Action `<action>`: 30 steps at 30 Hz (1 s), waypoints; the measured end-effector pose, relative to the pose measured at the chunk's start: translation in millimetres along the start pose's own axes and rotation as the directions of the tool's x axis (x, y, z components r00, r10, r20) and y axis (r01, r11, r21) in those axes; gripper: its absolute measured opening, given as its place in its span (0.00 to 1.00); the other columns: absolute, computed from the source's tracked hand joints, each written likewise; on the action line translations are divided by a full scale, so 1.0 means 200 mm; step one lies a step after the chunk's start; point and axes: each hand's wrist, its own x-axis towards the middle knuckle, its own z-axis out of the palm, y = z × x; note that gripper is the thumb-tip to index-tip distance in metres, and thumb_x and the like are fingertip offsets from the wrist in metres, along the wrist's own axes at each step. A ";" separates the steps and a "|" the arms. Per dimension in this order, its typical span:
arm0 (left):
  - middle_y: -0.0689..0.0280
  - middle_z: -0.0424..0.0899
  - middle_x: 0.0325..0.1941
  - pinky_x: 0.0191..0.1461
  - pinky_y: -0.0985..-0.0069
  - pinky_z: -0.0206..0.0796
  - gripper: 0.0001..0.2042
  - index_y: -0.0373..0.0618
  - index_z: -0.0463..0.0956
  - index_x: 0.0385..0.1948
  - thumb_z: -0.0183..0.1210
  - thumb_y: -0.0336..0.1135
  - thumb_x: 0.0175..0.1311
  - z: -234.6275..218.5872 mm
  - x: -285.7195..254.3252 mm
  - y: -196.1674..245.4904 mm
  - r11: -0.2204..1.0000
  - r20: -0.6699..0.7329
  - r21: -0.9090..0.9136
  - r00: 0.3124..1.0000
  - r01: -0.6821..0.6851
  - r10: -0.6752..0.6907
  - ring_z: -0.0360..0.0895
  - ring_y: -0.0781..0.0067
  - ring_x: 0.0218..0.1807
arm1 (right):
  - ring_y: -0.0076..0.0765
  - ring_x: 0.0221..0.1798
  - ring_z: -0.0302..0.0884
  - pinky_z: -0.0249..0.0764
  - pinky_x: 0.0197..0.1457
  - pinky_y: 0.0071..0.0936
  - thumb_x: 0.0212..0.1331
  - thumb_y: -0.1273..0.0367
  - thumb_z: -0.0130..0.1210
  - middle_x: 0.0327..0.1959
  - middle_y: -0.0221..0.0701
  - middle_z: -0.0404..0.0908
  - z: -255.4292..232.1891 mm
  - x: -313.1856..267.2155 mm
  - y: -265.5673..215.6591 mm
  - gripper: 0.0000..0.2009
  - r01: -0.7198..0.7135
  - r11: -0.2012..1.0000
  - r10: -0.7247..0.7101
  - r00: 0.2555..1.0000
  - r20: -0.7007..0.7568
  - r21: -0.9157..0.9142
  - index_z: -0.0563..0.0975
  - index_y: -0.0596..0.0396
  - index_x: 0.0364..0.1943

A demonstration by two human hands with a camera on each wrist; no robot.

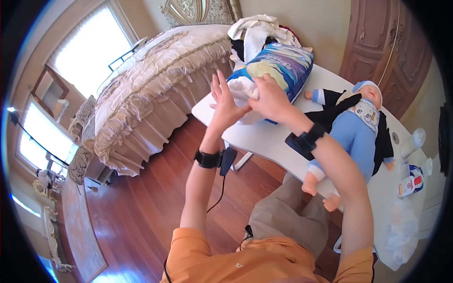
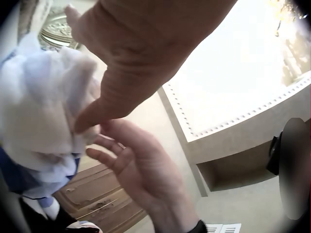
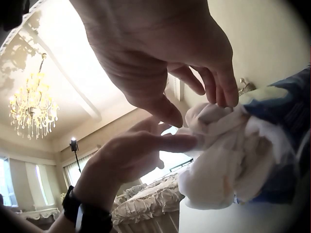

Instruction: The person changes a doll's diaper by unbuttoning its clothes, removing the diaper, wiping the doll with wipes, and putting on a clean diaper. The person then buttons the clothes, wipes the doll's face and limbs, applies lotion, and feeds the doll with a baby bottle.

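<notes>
A crumpled, soft white bundle (image 1: pixel 243 89) lies at the near end of the blue printed package, beneath both hands. My left hand (image 1: pixel 225 104) is at its left side, fingers straight and spread upward, the thumb reaching across to the bundle (image 3: pixel 214 179). From the right, my right hand (image 1: pixel 273 100) holds the bundle's upper edge between curved fingers and thumb. In the right wrist view, the right fingertips (image 3: pixel 228 99) rest on its top and the left thumb lies along its side. In the left wrist view the bundle (image 2: pixel 39 111) is blurred.
The blue package (image 1: pixel 292 66) and a heap of clothes (image 1: pixel 257 28) are at the white table's (image 1: pixel 264 146) far end. A baby doll (image 1: pixel 354 125) in blue lies right on a dark garment. Bottles (image 1: pixel 413 141), a small pack (image 1: pixel 409 187) and clear plastic (image 1: pixel 401 231) are farther right. A bed (image 1: pixel 160 70) stands left.
</notes>
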 end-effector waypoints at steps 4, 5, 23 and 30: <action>0.42 0.39 0.62 0.64 0.56 0.36 0.56 0.41 0.36 0.60 0.70 0.44 0.28 0.11 -0.03 -0.05 0.993 -0.060 -0.116 0.998 -0.013 0.006 0.38 0.42 0.64 | 0.49 0.45 0.67 0.68 0.46 0.38 0.38 0.72 0.53 0.42 0.45 0.66 0.06 0.07 -0.04 0.17 -0.074 0.971 0.081 0.996 0.024 -0.230 0.70 0.62 0.37; 0.42 0.39 0.61 0.64 0.56 0.37 0.55 0.40 0.37 0.59 0.70 0.44 0.28 0.13 -0.04 -0.03 0.988 -0.075 -0.153 0.997 0.010 -0.021 0.38 0.42 0.64 | 0.49 0.45 0.67 0.68 0.46 0.38 0.39 0.72 0.52 0.41 0.45 0.67 0.05 0.07 -0.03 0.15 -0.080 0.971 0.090 0.995 0.033 -0.225 0.71 0.63 0.36; 0.49 0.37 0.63 0.59 0.49 0.39 0.29 0.46 0.59 0.54 0.56 0.42 0.47 0.30 -0.06 -0.04 0.964 -0.111 -0.262 0.993 -0.053 0.024 0.36 0.38 0.61 | 0.43 0.36 0.65 0.66 0.39 0.32 0.35 0.77 0.51 0.29 0.39 0.65 0.04 -0.10 -0.16 0.08 0.391 0.836 -0.462 0.881 -0.108 -0.385 0.69 0.63 0.24; 0.50 0.40 0.62 0.59 0.50 0.41 0.23 0.55 0.67 0.49 0.56 0.43 0.46 0.24 -0.05 0.02 0.991 -0.089 -0.110 0.994 -0.071 0.062 0.38 0.39 0.60 | 0.38 0.34 0.64 0.63 0.32 0.27 0.32 0.75 0.51 0.28 0.37 0.65 -0.03 -0.27 -0.18 0.08 0.449 0.790 -0.502 0.865 -0.020 -0.417 0.71 0.63 0.22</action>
